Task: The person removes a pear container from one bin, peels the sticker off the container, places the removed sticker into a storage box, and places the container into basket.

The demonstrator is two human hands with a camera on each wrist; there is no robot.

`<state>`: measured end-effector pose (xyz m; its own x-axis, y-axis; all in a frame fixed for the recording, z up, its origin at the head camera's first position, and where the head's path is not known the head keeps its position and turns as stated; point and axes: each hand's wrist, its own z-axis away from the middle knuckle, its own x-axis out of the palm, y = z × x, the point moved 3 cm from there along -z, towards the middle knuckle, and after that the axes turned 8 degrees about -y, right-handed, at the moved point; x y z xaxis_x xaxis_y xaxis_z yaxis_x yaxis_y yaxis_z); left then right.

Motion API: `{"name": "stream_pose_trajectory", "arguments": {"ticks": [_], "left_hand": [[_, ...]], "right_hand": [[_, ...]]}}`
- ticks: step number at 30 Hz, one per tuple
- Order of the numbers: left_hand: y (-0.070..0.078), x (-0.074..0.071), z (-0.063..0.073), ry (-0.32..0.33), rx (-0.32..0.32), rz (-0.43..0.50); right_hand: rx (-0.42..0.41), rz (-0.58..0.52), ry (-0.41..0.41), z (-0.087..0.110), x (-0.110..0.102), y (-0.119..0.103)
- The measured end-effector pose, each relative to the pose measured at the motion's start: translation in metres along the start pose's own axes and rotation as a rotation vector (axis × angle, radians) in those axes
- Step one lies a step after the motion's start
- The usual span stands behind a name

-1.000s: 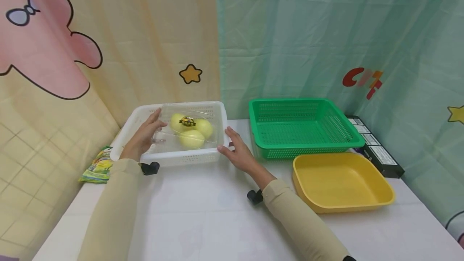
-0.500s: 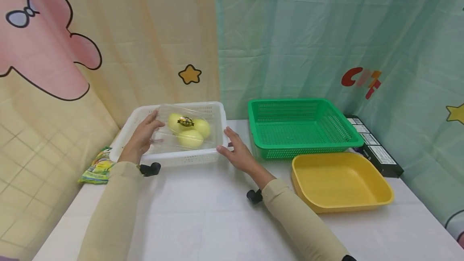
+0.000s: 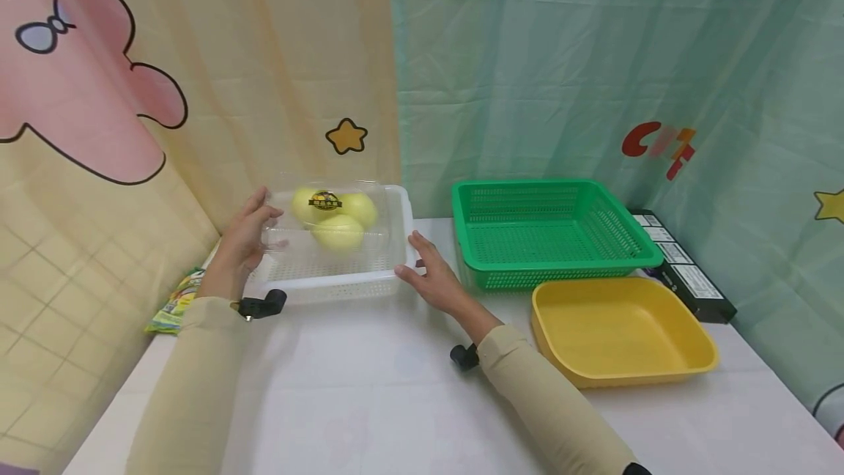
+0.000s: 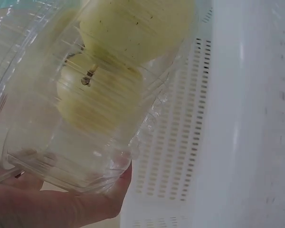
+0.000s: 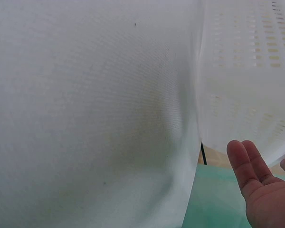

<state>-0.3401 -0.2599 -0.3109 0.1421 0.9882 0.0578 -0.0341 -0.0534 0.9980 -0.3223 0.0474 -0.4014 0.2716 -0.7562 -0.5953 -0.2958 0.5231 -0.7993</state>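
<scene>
In the head view my left hand (image 3: 240, 240) grips the left end of a clear plastic fruit box (image 3: 300, 242). Several round yellow-green fruits (image 3: 338, 232) are inside it, under a black and yellow label (image 3: 325, 201); a stem shows on one fruit (image 4: 97, 102) in the left wrist view. The box is held up over the white perforated basket (image 3: 343, 281), whose floor shows below it. My right hand (image 3: 435, 277) is at the basket's right end, its fingers extended, its thumb by the front corner. In the right wrist view these fingers (image 5: 242, 161) lie beside the basket wall.
A green perforated basket (image 3: 554, 267) stands right of the white one, with a yellow tray (image 3: 620, 336) in front of it. Black boxes (image 3: 692, 284) with white labels lie along the right edge. A colourful packet (image 3: 174, 306) lies at the left. Printed curtains hang behind.
My left hand has lifted the fruit box from within the white basket, up and to the left. The right hand has stayed at the basket's right end.
</scene>
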Motion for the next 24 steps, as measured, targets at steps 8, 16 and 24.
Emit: {"name": "stream_pose_trajectory", "arguments": {"ticks": [8, 16, 24], "left_hand": [[0.020, 0.011, 0.020, 0.006, 0.034, 0.150], [0.032, 0.022, 0.050, -0.019, 0.019, 0.240], [0.033, 0.040, 0.082, -0.067, 0.020, 0.160]], "right_hand": [[-0.010, 0.003, -0.013, 0.000, 0.000, 0.000], [-0.008, 0.019, -0.015, 0.000, -0.001, -0.002], [-0.053, 0.045, -0.019, 0.001, -0.004, -0.005]]}}
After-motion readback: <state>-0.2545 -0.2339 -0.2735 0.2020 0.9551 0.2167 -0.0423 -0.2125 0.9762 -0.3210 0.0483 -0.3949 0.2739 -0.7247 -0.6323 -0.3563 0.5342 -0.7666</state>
